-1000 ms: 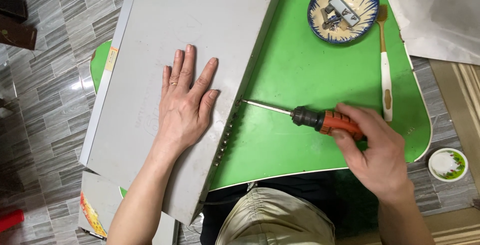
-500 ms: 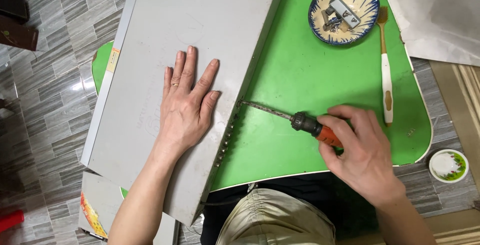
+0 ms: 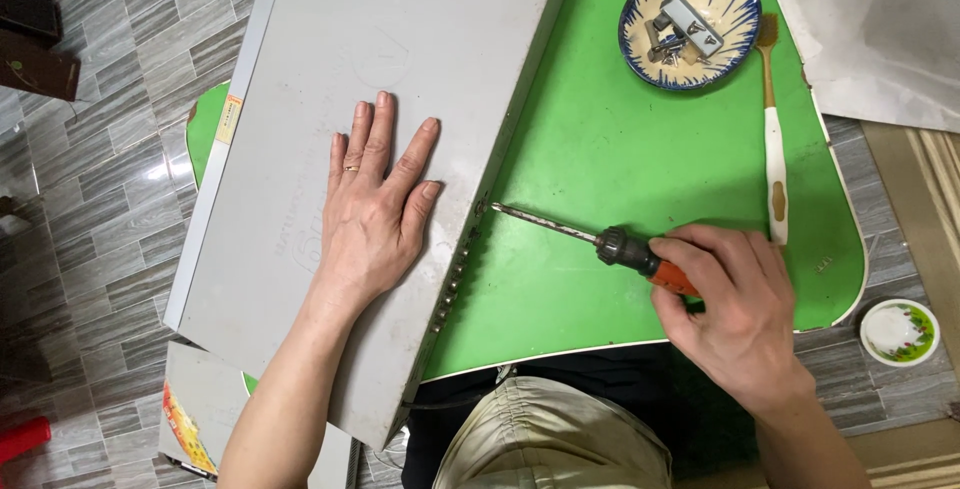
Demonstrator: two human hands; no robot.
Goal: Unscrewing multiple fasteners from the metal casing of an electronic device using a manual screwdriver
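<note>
My left hand lies flat, fingers spread, on top of a long grey metal box that rests across the left side of a green table. My right hand grips the orange handle of a screwdriver. Its metal shaft points left and its tip touches the box's right side panel, near a row of small holes along that edge.
A blue-and-white bowl holding metal parts sits at the table's far right, with a white-handled brush beside it. A white sheet lies at top right. A small dish and flat items sit on the tiled floor.
My right hand has slid the screwdriver left, bringing its tip up against the side of the grey box. My left hand has stayed flat on the box.
</note>
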